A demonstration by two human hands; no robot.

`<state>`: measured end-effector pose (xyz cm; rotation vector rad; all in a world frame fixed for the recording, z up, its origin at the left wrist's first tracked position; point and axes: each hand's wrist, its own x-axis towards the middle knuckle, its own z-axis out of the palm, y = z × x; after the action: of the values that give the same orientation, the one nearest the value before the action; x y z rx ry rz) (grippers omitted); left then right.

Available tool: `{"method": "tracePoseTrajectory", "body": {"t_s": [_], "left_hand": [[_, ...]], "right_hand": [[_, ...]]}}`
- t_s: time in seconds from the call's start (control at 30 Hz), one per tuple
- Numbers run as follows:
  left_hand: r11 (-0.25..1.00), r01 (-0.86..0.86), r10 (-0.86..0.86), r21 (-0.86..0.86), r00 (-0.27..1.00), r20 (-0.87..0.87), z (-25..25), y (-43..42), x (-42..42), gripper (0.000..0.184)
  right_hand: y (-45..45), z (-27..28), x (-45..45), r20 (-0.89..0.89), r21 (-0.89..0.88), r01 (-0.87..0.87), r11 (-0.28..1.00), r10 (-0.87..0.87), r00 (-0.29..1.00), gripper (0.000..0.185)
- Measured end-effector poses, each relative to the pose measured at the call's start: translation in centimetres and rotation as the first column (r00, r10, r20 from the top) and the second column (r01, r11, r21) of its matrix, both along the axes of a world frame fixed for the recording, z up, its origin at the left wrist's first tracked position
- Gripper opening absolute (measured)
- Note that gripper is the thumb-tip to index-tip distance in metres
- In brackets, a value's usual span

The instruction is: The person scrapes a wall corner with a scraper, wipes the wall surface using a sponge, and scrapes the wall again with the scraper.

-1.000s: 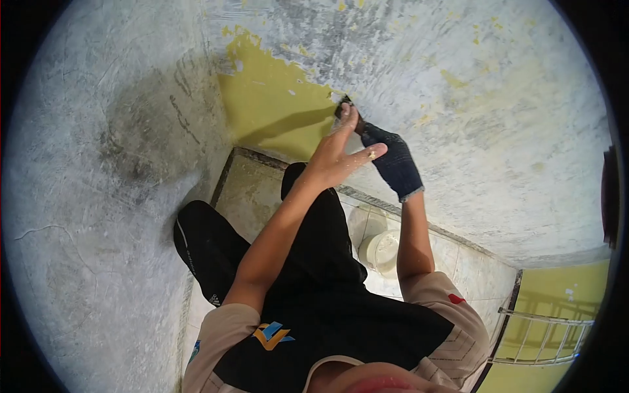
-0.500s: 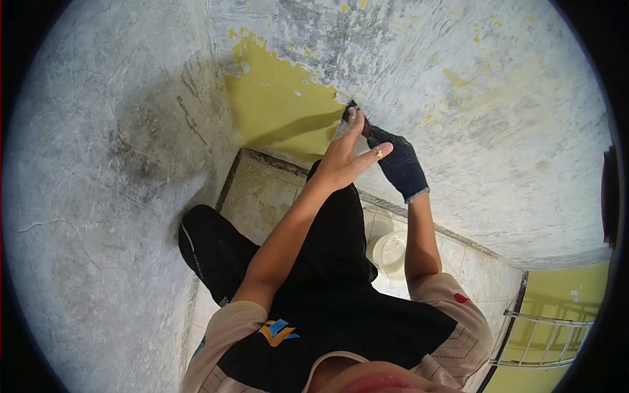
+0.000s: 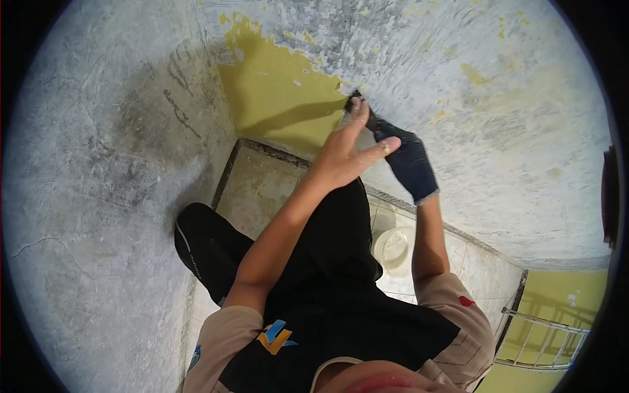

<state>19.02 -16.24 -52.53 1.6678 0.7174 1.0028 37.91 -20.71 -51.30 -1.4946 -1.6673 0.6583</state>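
My right hand (image 3: 411, 164), in a dark knitted glove, is closed round the handle of a scraper (image 3: 371, 119). The tool's dark blade end lies against the wall, at the ragged edge of a yellow paint patch (image 3: 282, 92). My bare left hand (image 3: 344, 156) lays its outstretched fingers on the blade end. Its thumb sticks out apart toward the glove, with pale flakes stuck on the tip. Grey, scraped plaster (image 3: 452, 98) surrounds the patch above and to the right. The scraper's very edge is hidden by the fingers.
A whitish bucket (image 3: 394, 250) stands on the tiled floor beside my knee. On the left rises a stained grey wall (image 3: 85, 196), close to my bent leg (image 3: 213, 242). A metal rack (image 3: 544, 337) is at the lower right, by another yellow wall section.
The view has tilted slightly, so the wall sits a little higher. My gloved hand and the scraper have shifted slightly right, with my left fingers still on the blade end.
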Motion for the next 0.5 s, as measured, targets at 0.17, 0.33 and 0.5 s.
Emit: {"method": "tracePoseTrajectory", "body": {"t_s": [0.17, 0.33, 0.5], "left_hand": [[0.992, -0.080, 0.082, 0.101, 0.997, -0.013, 0.2, 0.2, 0.3, 0.111], [0.987, 0.023, -0.018, 0.161, 0.999, -0.034, -0.3, 0.3, 0.1, 0.113], [0.990, 0.010, -0.003, 0.144, 0.999, -0.047, -0.1, 1.3, -1.5, 0.116]], "right_hand": [[2.5, -3.2, 1.0, 0.120, 0.129, -0.119, 0.984, 0.104, 0.987, 0.035], [1.2, 2.3, -0.6, 0.034, -0.121, -0.035, 0.992, 0.040, 0.999, 0.034], [2.1, 0.7, -0.9, 0.138, 0.014, -0.105, 0.994, 0.102, 0.985, 0.036]]}}
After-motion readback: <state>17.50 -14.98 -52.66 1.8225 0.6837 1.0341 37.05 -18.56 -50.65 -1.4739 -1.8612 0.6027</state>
